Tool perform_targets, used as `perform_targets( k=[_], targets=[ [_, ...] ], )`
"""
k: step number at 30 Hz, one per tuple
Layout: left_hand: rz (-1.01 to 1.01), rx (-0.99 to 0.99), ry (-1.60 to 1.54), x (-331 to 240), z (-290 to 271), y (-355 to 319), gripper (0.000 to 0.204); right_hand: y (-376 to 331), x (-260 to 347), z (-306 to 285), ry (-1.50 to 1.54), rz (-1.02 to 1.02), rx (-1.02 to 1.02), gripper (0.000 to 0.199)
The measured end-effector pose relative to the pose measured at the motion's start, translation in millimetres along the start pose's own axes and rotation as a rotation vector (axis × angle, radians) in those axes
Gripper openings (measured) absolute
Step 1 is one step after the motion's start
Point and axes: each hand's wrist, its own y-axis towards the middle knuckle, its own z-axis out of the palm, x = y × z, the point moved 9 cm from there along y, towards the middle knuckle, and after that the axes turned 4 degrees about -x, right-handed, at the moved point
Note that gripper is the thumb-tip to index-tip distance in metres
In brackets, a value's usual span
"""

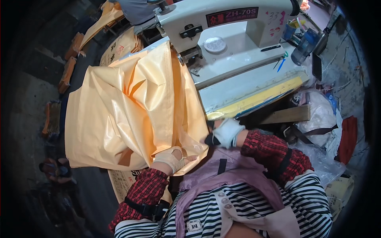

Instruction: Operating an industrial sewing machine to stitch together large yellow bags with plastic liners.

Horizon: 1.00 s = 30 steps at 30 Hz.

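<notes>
A large, shiny pale-orange woven sack [115, 111] lies crumpled to my left, its upper edge beside the needle area of a white sewing machine [234, 35]. My left hand [172, 158], wrapped in a beige covering, is closed on the sack's near edge, with some fingers hidden in the folds. My right hand [227, 133], in a white covering with black at the fingers, hovers just right of the sack in front of the machine table. It is smeared by motion, and whether it holds anything does not show.
On the machine bed are a round white disc [214, 45], a black pen [270, 48] and small blue snips [281, 63]. A water bottle [304, 47] and a phone [316, 67] are at right. Stacked printed sacks [121, 47] sit behind; a wooden bar [287, 115] juts out below the table.
</notes>
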Motion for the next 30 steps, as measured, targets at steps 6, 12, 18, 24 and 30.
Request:
perform_targets(
  k=[6, 12, 18, 24, 30],
  targets=[
    [-0.023, -0.044, 0.023, -9, -10, -4, 0.088, 25, 51, -75, 0.111, -0.397, -0.817, 0.031],
    [-0.064, -0.064, -0.049, 7, -14, 0, 0.086, 36, 79, -18, -0.172, -0.713, -0.408, 0.018],
    [-0.064, -0.091, -0.031, 10, -19, 6, 0.084, -24, 13, -92, 0.82, -0.498, -0.587, 0.011],
    [0.314, -0.922, 0.25, -63, -92, -45, 0.048, -22, -57, 20, 0.706, -0.313, -0.848, 0.021],
    [0.623, -0.825, -0.366, -71, -65, -24, 0.02, -38, 13, 44, 1.11, -0.188, -0.234, 0.036]
  ],
)
